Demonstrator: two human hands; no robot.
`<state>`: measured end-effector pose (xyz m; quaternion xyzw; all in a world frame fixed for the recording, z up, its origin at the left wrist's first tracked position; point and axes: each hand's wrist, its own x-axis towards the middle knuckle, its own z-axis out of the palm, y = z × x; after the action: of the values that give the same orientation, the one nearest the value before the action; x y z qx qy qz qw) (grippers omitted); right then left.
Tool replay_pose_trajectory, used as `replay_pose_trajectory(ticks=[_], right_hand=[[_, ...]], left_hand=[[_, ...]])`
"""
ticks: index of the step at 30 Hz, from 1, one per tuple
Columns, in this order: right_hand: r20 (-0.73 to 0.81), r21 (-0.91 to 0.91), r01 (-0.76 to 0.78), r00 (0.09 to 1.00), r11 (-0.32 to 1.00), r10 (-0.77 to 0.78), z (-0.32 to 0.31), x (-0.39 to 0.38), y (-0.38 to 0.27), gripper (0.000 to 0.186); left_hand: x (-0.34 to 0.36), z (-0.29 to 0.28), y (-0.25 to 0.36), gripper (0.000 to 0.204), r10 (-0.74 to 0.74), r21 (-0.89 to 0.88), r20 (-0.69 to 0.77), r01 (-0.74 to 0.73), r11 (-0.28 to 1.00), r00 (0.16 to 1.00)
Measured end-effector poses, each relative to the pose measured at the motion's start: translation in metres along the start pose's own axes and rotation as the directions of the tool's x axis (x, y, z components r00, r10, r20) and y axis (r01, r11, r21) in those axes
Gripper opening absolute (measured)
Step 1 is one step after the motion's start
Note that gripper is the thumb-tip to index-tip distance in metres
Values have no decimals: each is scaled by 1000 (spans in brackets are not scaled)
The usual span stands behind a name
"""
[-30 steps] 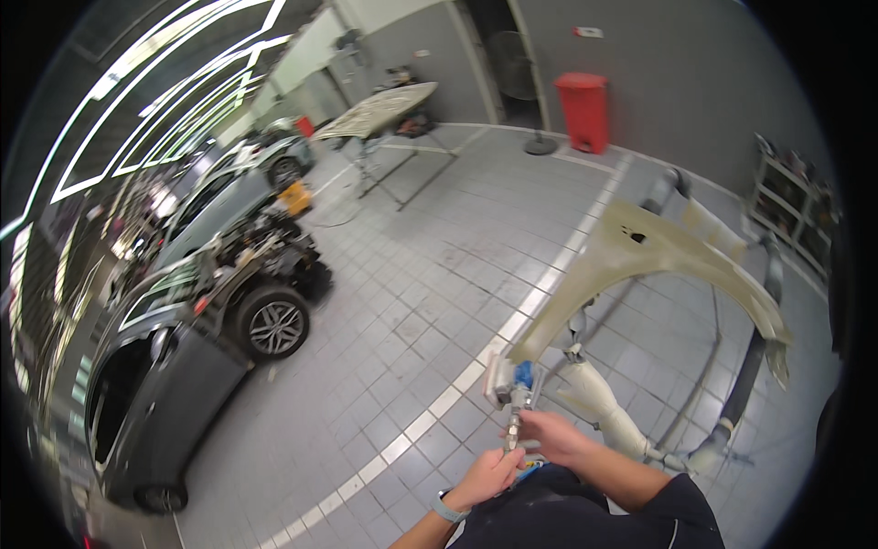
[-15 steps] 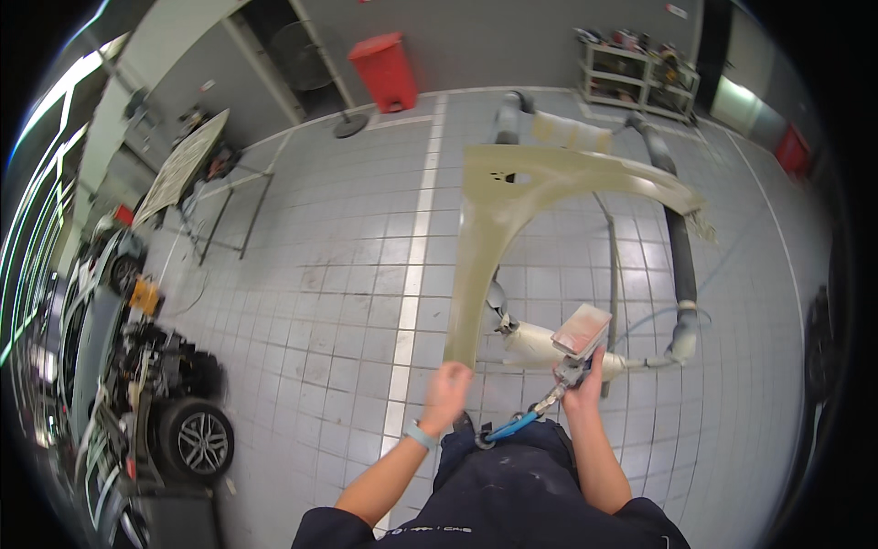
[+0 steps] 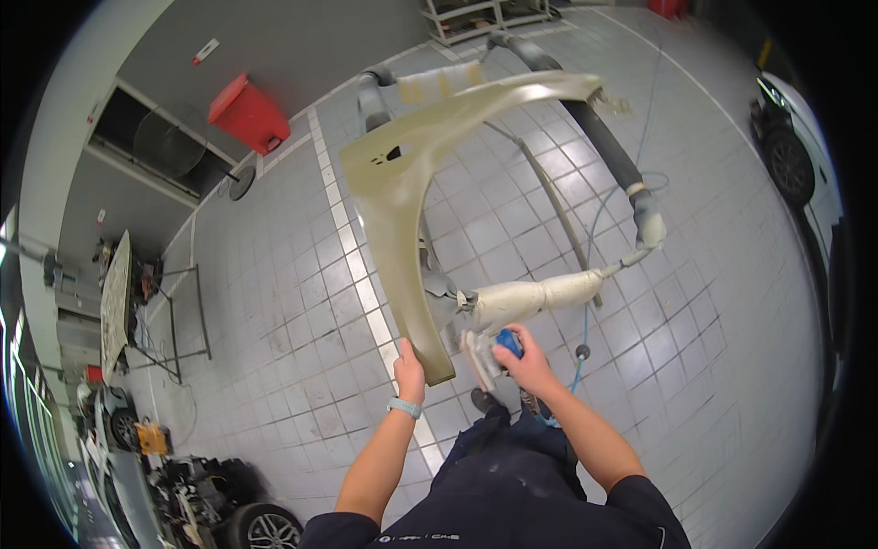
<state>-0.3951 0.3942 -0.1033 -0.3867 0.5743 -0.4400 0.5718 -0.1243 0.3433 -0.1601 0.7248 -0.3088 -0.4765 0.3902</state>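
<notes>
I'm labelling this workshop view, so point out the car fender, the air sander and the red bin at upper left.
Car fender [image 3: 389, 212]: head view, broad painted panel.
Air sander [image 3: 487, 354]: head view, grey body.
Red bin [image 3: 251, 117]: head view, its body.

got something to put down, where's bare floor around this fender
Free: left tiles between the white line and the trestle; right tiles between the blue hose and the parked car. Crowded: where the left hand, right hand, lower end of the fender, sander and padded stand cluster.

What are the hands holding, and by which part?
The right hand holds the sander by its blue top; the left hand touches the curved panel at its near end, grip unclear.
</notes>
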Motion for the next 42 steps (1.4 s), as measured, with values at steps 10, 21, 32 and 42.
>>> replay_pose_trajectory(ticks=[10, 21, 32, 42], right_hand=[[53, -1, 164, 985, 986, -164, 43, 8, 15, 64], [82, -128, 332, 943, 934, -324, 48, 66, -63, 67], [87, -213, 387, 922, 897, -377, 34, -18, -60, 68], [31, -167, 350, 936, 922, -350, 67, 93, -105, 69]], left_hand=[[-40, -12, 68, 76, 55, 38, -67, -52, 998, 996], [-57, -18, 112, 73, -6, 23, -44, 7, 1000, 999], [-63, -24, 126, 73, 9, 35, -24, -8, 999, 1000], [-72, -24, 150, 71, 23, 18, 11, -23, 1000, 1000]])
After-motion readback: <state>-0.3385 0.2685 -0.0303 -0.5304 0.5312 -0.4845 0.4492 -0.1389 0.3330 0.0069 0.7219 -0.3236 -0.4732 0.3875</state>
